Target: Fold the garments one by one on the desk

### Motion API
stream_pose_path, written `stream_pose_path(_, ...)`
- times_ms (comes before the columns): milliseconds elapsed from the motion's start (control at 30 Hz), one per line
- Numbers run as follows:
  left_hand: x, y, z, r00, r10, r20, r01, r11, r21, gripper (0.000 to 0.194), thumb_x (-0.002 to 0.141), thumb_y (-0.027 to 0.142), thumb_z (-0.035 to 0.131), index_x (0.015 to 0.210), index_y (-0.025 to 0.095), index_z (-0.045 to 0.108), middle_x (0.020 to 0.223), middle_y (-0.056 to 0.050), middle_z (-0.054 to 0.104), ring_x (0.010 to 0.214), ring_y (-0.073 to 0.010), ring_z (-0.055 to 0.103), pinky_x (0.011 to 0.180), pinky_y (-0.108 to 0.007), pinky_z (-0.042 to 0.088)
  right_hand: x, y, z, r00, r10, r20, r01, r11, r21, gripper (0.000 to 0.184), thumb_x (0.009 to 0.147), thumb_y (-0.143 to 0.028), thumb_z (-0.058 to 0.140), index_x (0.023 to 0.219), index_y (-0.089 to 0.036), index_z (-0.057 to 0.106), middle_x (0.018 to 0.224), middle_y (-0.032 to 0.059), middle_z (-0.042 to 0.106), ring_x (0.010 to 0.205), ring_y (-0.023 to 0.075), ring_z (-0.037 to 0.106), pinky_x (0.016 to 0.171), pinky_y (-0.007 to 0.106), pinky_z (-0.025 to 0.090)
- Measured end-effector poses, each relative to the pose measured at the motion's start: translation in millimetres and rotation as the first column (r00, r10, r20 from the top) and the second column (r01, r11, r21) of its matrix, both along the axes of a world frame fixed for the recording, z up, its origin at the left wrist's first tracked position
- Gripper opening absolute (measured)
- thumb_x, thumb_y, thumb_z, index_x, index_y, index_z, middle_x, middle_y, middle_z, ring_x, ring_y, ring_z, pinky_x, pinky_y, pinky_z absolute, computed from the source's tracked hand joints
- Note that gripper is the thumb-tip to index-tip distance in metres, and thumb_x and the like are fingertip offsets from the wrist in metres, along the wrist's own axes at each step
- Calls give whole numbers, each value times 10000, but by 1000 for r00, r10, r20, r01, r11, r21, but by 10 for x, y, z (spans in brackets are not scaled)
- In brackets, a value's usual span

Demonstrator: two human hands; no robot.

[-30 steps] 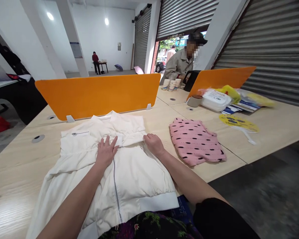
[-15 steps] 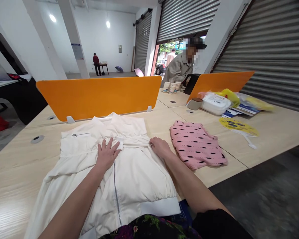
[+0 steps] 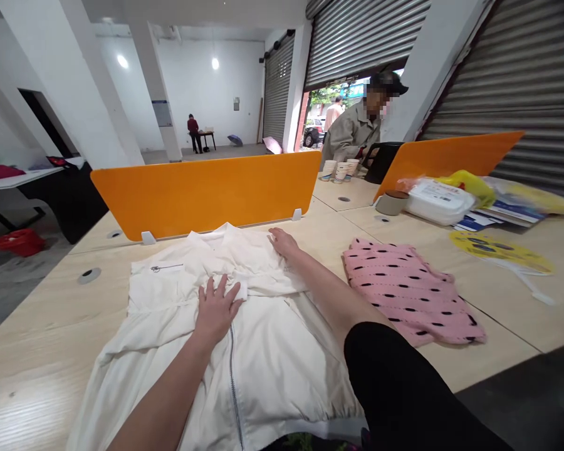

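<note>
A white zip-front jacket (image 3: 263, 351) lies spread on the table, collar away from me, a sleeve folded across its chest. My left hand (image 3: 217, 310) rests flat on its middle, fingers spread, beside the white cuff and above the metal zip. Farther up, my right hand (image 3: 284, 243) touches the jacket's upper right shoulder edge with its fingers stretched out; its fingertips are partly hard to make out. To the right of my right arm lies a pink knitted garment (image 3: 404, 291) with black dashes, folded and untouched.
An orange divider (image 3: 207, 194) stands behind the jacket. At the right are a tape roll (image 3: 392, 203), a white plastic box (image 3: 439, 200), a yellow bag (image 3: 474, 188) and a yellow fan (image 3: 501, 252). Paper cups (image 3: 341, 170) stand near a person in a cap (image 3: 355, 131) across the table.
My right hand has moved up from the jacket's right side to its shoulder edge. The left hand stays on the jacket's middle. The view has shifted a little.
</note>
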State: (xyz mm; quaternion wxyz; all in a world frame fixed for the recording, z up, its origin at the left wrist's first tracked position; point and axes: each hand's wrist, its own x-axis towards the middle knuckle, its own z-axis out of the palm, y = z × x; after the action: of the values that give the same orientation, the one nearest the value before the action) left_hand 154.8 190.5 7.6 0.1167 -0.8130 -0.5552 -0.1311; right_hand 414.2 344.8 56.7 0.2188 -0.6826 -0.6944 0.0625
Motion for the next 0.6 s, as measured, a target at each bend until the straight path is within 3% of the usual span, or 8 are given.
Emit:
stream_pose_path(167, 8, -17, 7, 1000, -11, 20, 11, 1000, 5, 432, 932, 443, 424, 1347, 366, 518, 1500, -40, 405, 1368, -406, 312, 1063, -631, 288, 115, 200, -123, 996, -64, 56, 69, 994, -86, 330, 800, -106, 521, 1070, -218, 673, 1161, 71, 657, 999, 220, 626, 814, 273, 473)
stream_pose_path(333, 11, -10, -5, 999, -20, 33, 20, 1000, -1, 430, 929, 455, 426, 1338, 369, 525, 1502, -47, 400, 1371, -407, 306, 1058, -646, 283, 220, 192, -234, 968, -239, 80, 243, 969, -47, 392, 869, -68, 356, 1165, -134, 605, 1190, 143, 612, 1029, 231, 595, 830, 292, 444)
stream_pose_path(500, 3, 3, -32, 999, -28, 43, 29, 1000, -11, 437, 933, 470, 405, 1344, 372, 518, 1497, -52, 406, 1371, -408, 305, 1054, -645, 284, 250, 158, -169, 967, -242, 81, 247, 967, -62, 352, 901, -138, 372, 1150, -152, 620, 1213, 126, 595, 1028, 207, 590, 853, 268, 442)
stream_pose_path(600, 0, 10, -51, 998, -27, 49, 28, 999, -18, 445, 936, 472, 394, 1353, 371, 508, 1507, -51, 391, 1372, -416, 299, 1059, -649, 271, 154, -8, -93, 967, -236, 97, 239, 971, -22, 392, 945, -256, 346, 1280, -184, 535, 1371, 139, 485, 1158, 246, 521, 950, 359, 418)
